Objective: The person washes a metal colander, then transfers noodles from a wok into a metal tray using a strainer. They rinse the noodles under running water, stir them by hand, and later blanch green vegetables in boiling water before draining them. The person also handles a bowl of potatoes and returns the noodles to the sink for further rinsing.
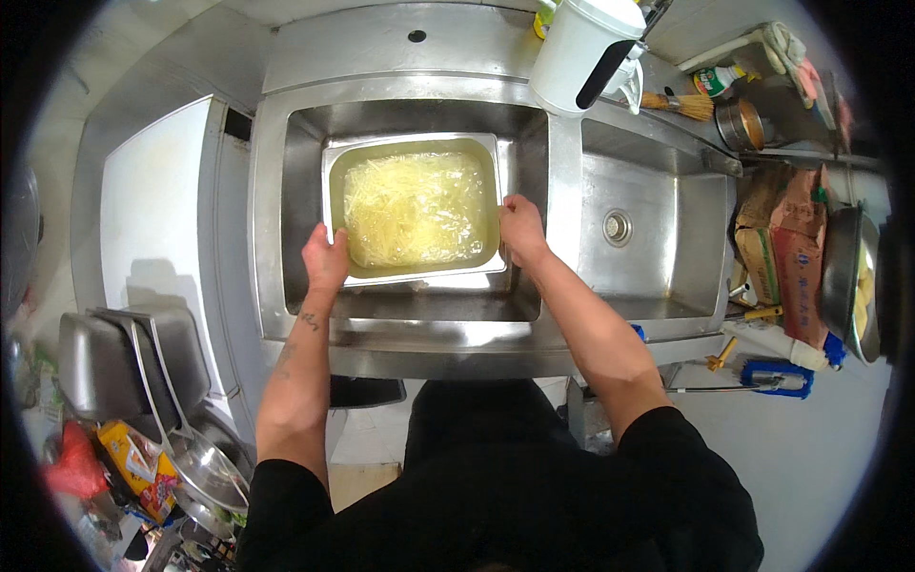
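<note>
A rectangular stainless steel pan [411, 277] sits within the left sink basin [429, 306], slightly tilted in the view. Pale yellow shreds [414, 207], which look like cut potato, lie under water inside it. My left hand [325, 259] grips the pan's left rim near the front corner, thumb over the edge. On the opposite side my right hand [522, 227] holds the right rim, fingers curled around it. How far the pan's bottom is from the basin floor cannot be told.
Right of the pan is a second basin [643, 264] with a drain [617, 227]. A white cylindrical appliance [582, 57] overhangs the rear divider, near a bamboo brush [679, 105]. Metal pans [100, 365] and a strainer [207, 465] crowd the lower left. Cardboard boxes [797, 250] stand far right.
</note>
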Demonstrator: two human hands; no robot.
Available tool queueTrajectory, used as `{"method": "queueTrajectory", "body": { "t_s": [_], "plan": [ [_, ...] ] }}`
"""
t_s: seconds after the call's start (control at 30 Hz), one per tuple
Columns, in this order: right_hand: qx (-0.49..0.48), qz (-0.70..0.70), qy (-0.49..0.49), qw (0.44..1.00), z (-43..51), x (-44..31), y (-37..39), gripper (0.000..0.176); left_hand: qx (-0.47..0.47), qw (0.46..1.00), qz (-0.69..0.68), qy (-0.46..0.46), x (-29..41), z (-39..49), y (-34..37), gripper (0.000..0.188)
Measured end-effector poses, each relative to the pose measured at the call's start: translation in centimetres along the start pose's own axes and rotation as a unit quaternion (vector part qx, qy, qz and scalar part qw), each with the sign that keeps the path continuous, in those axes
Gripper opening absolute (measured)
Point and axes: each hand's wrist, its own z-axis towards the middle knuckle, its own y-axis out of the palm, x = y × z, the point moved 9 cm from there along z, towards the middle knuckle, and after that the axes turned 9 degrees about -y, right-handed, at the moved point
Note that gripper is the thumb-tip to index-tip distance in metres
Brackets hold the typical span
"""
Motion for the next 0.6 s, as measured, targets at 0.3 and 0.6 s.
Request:
{"method": "queueTrajectory", "body": {
  "t_s": [0.3,0.6],
  "plan": [
    [-0.131,-0.125,-0.129,0.975,-9.0,-13.2,0.5,0.023,-0.051,0.958,-0.162,-0.232,-1.5,-9.4,-13.2,0.034],
    [-0.216,-0.067,-0.062,0.972,-15.1,-12.9,0.2,0.015,-0.051,0.948,-0.197,-0.246,-1.7,-21.4,-17.4,0.032]
  ]
}}
